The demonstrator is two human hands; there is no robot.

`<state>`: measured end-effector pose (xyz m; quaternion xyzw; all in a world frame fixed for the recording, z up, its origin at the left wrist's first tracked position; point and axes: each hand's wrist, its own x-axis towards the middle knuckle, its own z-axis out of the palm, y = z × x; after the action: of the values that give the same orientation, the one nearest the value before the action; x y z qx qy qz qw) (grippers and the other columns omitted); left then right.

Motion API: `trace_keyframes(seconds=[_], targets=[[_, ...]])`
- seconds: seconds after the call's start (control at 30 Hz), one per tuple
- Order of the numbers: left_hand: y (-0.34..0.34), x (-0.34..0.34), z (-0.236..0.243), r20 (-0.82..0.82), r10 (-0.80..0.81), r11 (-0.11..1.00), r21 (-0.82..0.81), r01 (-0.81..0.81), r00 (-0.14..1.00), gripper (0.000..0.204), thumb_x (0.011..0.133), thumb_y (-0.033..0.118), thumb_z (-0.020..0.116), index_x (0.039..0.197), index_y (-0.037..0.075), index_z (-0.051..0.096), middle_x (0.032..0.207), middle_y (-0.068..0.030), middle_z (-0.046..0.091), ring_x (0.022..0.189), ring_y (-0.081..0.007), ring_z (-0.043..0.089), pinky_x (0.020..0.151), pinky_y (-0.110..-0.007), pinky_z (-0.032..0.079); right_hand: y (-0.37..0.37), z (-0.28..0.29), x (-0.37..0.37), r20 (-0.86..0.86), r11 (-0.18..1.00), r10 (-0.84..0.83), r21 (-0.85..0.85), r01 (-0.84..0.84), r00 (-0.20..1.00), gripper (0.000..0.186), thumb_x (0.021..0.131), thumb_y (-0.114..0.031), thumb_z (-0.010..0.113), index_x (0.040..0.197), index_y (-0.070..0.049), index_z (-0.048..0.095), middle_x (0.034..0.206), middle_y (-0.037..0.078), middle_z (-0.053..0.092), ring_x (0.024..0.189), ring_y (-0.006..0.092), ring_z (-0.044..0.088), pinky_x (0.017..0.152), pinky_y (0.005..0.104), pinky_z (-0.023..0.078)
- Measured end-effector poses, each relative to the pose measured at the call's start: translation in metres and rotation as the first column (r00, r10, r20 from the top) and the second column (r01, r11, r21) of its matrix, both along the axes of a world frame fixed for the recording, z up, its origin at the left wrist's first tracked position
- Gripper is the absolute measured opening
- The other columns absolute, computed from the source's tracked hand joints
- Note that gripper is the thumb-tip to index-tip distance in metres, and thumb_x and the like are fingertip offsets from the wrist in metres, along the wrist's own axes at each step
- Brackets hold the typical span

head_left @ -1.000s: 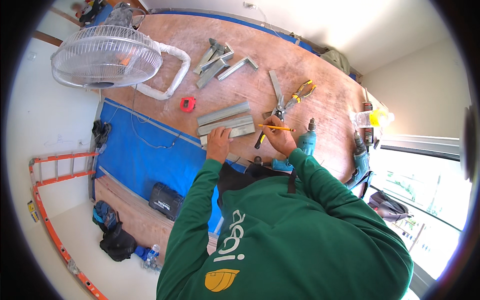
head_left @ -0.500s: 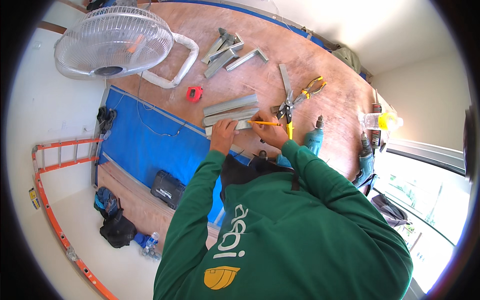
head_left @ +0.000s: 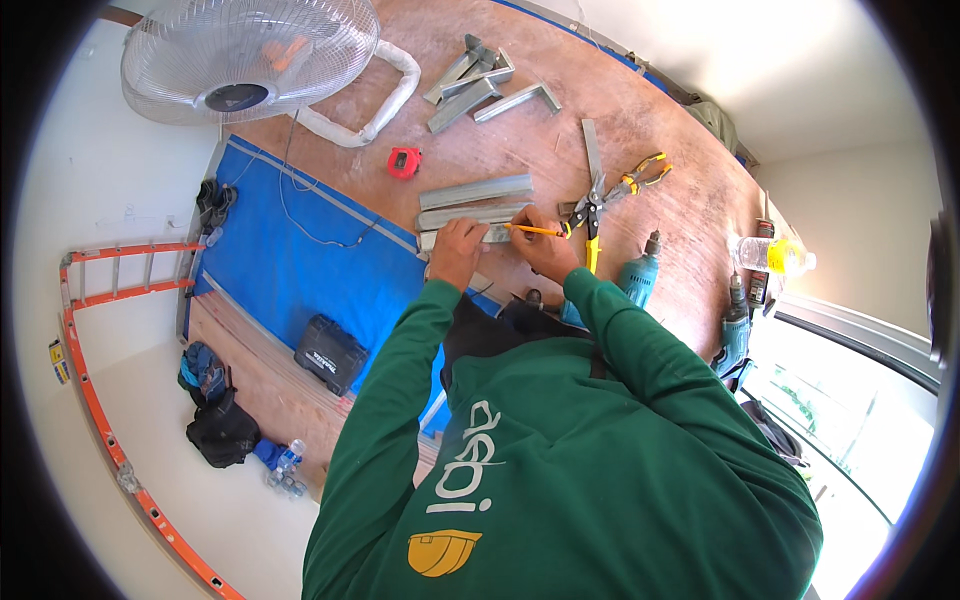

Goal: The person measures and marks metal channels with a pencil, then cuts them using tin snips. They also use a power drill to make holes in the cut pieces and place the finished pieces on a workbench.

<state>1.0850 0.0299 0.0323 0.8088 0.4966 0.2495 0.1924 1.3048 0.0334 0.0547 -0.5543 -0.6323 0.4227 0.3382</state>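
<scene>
My right hand (head_left: 543, 246) pinches a yellow pencil (head_left: 545, 232), its tip on or just over the nearest galvanized metal channel piece (head_left: 497, 234). The fingers of my left hand (head_left: 458, 250) are closed on the left part of that same piece. Two more cut channel pieces, a middle one (head_left: 462, 216) and a far one (head_left: 476, 190), lie beside it, roughly parallel. Right of my right hand rest tin snips (head_left: 592, 205) with yellow and black handles. Pliers (head_left: 637, 178) with yellow and black grips lie just beyond them.
A red tape measure (head_left: 404, 163) and several bent metal brackets (head_left: 466, 104) lie farther off on the plywood surface (head_left: 690, 205). Teal drills, one (head_left: 640, 272) near my right forearm, another (head_left: 735, 325) farther right, and a bottle (head_left: 772, 255) stand rightward. A fan (head_left: 250, 60) occupies the far left.
The whole view has shifted slightly, so the table things sit a little higher and farther right. The pencil has tilted a little; both hands keep their holds.
</scene>
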Motion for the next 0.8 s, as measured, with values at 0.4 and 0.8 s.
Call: trace_keyframes(seconds=[0.4, 0.8], targets=[[0.002, -0.002, -0.003, 0.006, -0.022, 1.0, -0.013, 0.022, 1.0, 0.042, 0.074, 0.008, 0.084, 0.115, 0.005, 0.075, 0.109, -0.0101, 0.068, 0.107, -0.0332, 0.063, 0.094, -0.046, 0.052, 0.001, -0.01, 0.0, -0.015, 0.999, 0.032, 0.002, -0.032, 0.999, 0.015, 0.097, -0.013, 0.067, 0.103, -0.002, 0.06, 0.087, 0.019, 0.072, 0.082, 0.0354, 0.073, 0.073, 0.0441, 0.056], [0.006, -0.008, 0.006, -0.052, -0.097, 0.993, -0.078, 0.093, 0.994, 0.051, 0.073, 0.012, 0.087, 0.121, 0.007, 0.07, 0.116, -0.0122, 0.065, 0.112, -0.0362, 0.061, 0.097, -0.049, 0.05, 0.009, 0.006, 0.016, -0.12, 0.979, -0.155, -0.155, 0.135, 0.981, 0.016, 0.095, -0.015, 0.067, 0.096, 0.001, 0.068, 0.086, 0.015, 0.068, 0.084, 0.026, 0.068, 0.078, 0.0408, 0.053]])
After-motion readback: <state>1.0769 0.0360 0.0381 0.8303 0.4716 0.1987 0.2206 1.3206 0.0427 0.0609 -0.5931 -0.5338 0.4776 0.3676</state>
